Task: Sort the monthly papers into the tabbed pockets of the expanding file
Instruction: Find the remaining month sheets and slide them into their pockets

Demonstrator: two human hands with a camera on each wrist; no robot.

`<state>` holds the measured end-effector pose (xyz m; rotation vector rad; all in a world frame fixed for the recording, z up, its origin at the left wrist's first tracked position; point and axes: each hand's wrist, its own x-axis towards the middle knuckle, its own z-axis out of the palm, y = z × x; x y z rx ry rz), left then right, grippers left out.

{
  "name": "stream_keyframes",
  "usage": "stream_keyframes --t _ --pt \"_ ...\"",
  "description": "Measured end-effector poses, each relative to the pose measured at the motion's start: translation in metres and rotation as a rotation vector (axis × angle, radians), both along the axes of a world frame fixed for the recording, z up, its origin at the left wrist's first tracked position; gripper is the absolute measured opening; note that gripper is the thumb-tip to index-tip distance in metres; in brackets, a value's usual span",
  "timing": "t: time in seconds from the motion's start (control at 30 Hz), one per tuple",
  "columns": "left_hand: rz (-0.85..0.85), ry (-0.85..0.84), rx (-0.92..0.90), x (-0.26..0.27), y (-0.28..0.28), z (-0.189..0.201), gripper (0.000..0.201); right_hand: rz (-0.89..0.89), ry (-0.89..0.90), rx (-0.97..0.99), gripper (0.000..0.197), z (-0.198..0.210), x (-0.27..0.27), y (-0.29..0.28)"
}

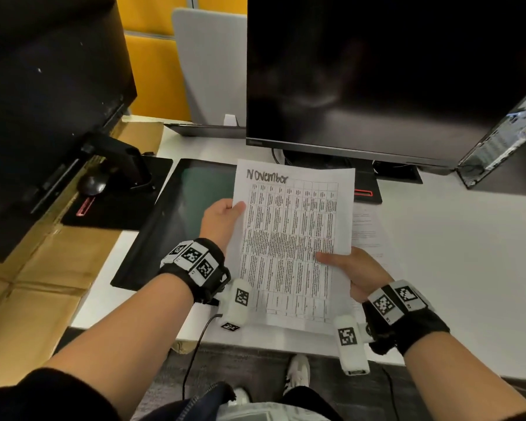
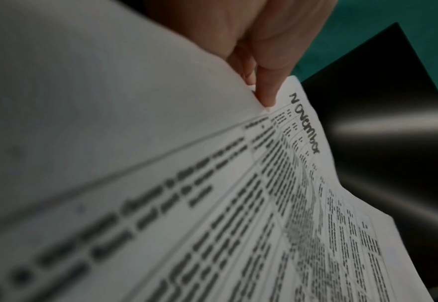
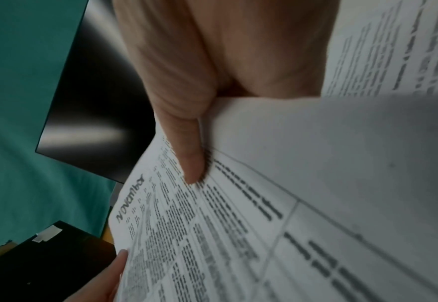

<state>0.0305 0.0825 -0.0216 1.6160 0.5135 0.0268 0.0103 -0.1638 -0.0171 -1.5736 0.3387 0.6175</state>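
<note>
Two hands hold one printed sheet headed "November" (image 1: 289, 244) above the white desk (image 1: 438, 238), seen from the head camera; the left hand (image 1: 222, 221) pinches the sheet's left edge, thumb on the printed face and fingers hidden behind it; the right hand (image 1: 354, 273) pinches the right edge lower down, thumb lying across the table of text; more papers (image 1: 366, 229) lie flat on the desk just right of the held sheet, a dark flat panel (image 1: 176, 214) lies to its left, and a monitor (image 1: 377, 71) stands beyond. From the left wrist, the thumb (image 2: 267, 90) presses the November sheet (image 2: 277, 194) near the handwritten heading, the remaining fingers out of sight behind the paper. From the right wrist, the thumb (image 3: 189, 155) presses down on the sheet (image 3: 238, 235) among the printed columns; the left hand's thumb tip (image 3: 117, 265) touches the far edge.
</note>
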Motion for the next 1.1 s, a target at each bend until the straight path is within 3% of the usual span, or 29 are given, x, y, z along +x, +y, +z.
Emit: stream_keyframes --t 0.1,0.13,0.23,0.37,0.5,0.57,0.67,0.87,0.97,1.1 --pt "-0.021 0.017 -0.123 0.004 0.005 0.003 0.018 -0.133 -0.095 -0.094 0.024 0.017 -0.003 -0.011" --pt "-0.065 -0.009 -0.026 0.005 0.010 0.001 0.018 -0.196 -0.142 -0.125 0.016 0.024 -0.002 -0.019" --pt "-0.433 -0.077 0.584 0.004 0.020 -0.003 0.020 -0.335 -0.261 -0.232 0.025 0.041 0.004 -0.050" --pt "-1.202 -0.073 1.030 0.003 -0.006 0.003 0.046 -0.431 -0.300 -0.292 0.038 0.054 0.006 -0.071" --pt "-1.642 -0.108 1.539 0.011 -0.023 0.000 0.040 -0.452 -0.303 -0.263 0.024 0.058 -0.002 -0.075" --pt "-1.704 -0.179 1.658 0.017 -0.029 0.004 0.037 -0.448 -0.296 -0.279 0.025 0.055 -0.004 -0.075" --pt "-1.615 -0.172 1.616 0.026 -0.040 0.031 0.043 -0.452 -0.290 -0.294 0.036 0.046 -0.005 -0.076" --pt "-1.513 0.099 1.816 0.045 -0.037 0.074 0.035 -0.418 -0.285 -0.331 0.034 0.047 -0.010 -0.076" --pt "-1.646 0.150 2.056 0.044 -0.020 0.069 0.050 -0.409 -0.291 -0.310 0.034 0.048 -0.010 -0.075" --pt "-1.747 -0.003 2.174 0.041 -0.006 0.054 0.063 -0.430 -0.291 -0.271 0.032 0.043 -0.009 -0.073"
